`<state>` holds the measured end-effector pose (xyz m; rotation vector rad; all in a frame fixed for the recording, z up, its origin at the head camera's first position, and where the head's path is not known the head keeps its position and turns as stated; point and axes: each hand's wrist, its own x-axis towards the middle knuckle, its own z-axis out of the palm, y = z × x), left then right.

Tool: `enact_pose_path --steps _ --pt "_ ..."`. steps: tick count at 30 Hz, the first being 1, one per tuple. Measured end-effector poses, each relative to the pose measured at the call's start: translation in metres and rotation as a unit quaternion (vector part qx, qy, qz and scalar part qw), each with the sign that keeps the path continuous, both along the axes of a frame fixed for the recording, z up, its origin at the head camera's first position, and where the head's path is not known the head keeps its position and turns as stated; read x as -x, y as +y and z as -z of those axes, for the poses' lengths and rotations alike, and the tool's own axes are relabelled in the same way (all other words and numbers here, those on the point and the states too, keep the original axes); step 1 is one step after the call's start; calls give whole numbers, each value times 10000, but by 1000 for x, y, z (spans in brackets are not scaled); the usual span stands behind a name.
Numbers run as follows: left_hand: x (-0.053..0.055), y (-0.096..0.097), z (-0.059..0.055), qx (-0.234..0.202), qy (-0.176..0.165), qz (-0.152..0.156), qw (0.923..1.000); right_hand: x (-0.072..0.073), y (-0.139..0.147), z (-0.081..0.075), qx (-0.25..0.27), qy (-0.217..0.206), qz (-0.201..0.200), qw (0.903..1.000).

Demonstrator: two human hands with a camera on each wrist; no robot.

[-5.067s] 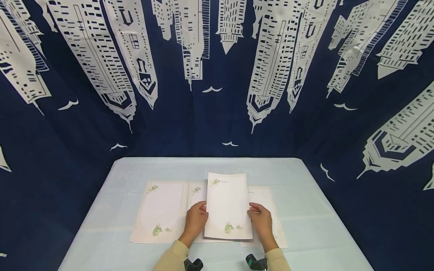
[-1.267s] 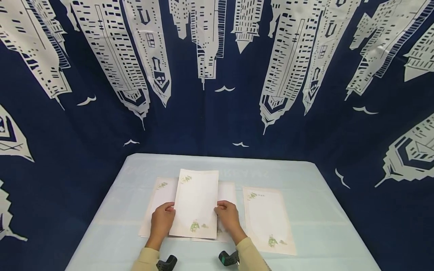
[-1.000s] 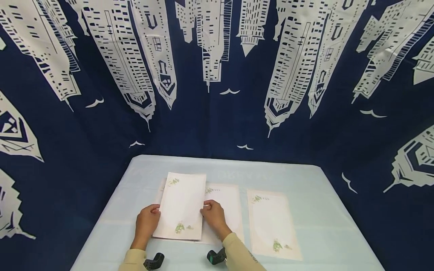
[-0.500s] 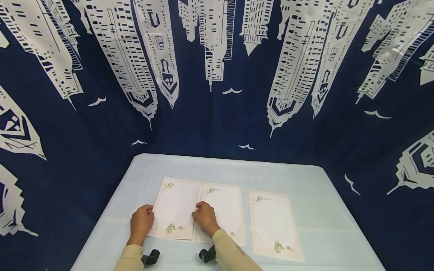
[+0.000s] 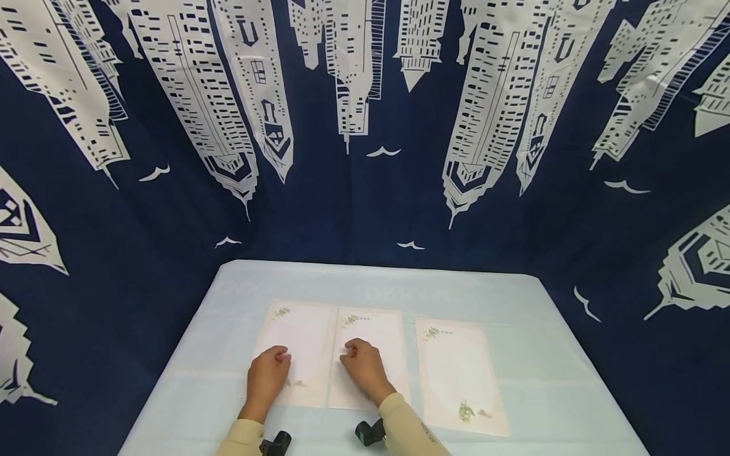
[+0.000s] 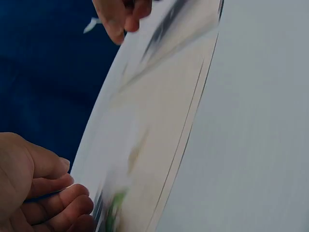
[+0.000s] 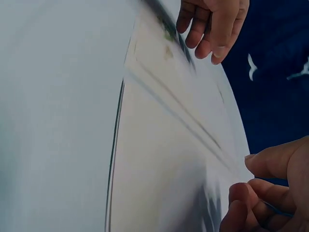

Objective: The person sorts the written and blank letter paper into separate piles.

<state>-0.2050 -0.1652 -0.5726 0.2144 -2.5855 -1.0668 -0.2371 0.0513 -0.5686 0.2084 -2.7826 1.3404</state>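
Observation:
Three places on the table hold pale pink sheets of letter paper printed with small green plants. My left hand (image 5: 268, 379) hovers over the left sheet (image 5: 308, 354), fingers loosely bent with nothing in them; it hides part of the plant print. Over the middle sheet (image 5: 379, 329) is my right hand (image 5: 366, 368), also holding nothing. In the left wrist view, the left thumb and fingers (image 6: 72, 205) stand apart above the paper. The right fingers (image 7: 241, 200) curl loosely in the right wrist view. Farther right lies another sheet (image 5: 456, 373), away from both hands.
A pale blue cloth covers the table (image 5: 542, 367). Behind it hangs a dark blue curtain (image 5: 319, 209) with white buildings and birds. Black camera mounts (image 5: 371, 433) sit at both wrists. The left and middle sheets lie edge to edge; a strip of table separates the right one.
The sheet carried in both hands moved left and was laid on the left paper. Both hands have let go; since half a second ago they shifted right, over the papers.

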Motion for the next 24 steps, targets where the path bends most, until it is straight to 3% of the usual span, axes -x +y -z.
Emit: enact_pose_path --steps 10,16,24 --pt "0 62 -2 -305 -254 940 9948 -18 64 0 -209 63 778 9967" --pt "0 78 -3 -220 -453 1239 9910 -25 91 2 -579 180 1227 9906" --pt "-2 96 -2 -153 -709 1462 9866 -31 105 7 -786 57 1396 9871"
